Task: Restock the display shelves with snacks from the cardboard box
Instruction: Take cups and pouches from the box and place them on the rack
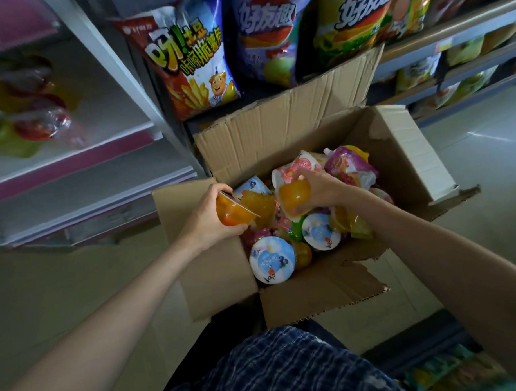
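Reaching: both hands are down in the open brown cardboard box [281,130] on the pale floor [64,290], each closed round a cup.
Left hand [206,219]: fingers curled round a clear plastic cup of orange jelly [232,212], tilted, at the box's left edge.
Right hand [316,187]: gripping a second clear orange jelly cup [295,198] from above, just over the pile.
Box contents: white-lidded round cups with blue fruit prints [272,259], a pink and purple spouted pouch [351,165], more yellow and orange cups, all jumbled together.
Shelves: white and pink display shelves [74,160] to the left, blurred packets on them.
Behind the box: large red and blue crisp bags [193,60] standing upright.
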`<state>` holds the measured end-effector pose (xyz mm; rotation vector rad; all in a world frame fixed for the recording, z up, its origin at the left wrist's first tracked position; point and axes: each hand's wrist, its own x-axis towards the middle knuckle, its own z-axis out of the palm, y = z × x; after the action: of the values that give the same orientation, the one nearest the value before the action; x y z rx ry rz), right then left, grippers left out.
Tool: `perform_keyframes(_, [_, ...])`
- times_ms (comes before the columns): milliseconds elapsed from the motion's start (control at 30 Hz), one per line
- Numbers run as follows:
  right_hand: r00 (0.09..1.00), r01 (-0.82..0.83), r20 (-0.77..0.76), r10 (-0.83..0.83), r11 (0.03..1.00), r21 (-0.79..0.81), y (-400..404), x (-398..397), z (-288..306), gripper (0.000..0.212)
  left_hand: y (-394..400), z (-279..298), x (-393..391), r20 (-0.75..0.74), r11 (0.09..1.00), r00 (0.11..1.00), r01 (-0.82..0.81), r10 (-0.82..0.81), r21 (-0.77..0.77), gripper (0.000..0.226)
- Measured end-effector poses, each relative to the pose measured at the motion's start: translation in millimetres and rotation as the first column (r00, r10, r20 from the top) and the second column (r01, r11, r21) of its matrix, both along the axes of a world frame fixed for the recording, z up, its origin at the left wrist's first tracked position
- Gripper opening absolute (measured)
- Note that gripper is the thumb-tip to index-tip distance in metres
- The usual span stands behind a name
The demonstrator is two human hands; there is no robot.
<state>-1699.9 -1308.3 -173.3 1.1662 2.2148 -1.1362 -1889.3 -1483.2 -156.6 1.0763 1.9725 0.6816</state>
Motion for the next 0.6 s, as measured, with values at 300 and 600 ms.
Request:
perform_keyframes(300, [0.403, 0.222, -0.476, -0.782, 0.588, -0.778, -50.7, -90.5, 124.1, 0.109, -41.7, 81.2, -87.3, 0.161, 0.904, 0.945, -0.319, 0.283, 0.284, 0.073])
perform_keyframes(600, [0.328, -0.060, -0.753, -0.571, 0.783, -0.619, -181.5, -249.3, 221.8, 0.083, -164.4, 193.4, -236.1, -0.025, 0.686, 0.937, -0.237, 0.350, 0.688, 0.092])
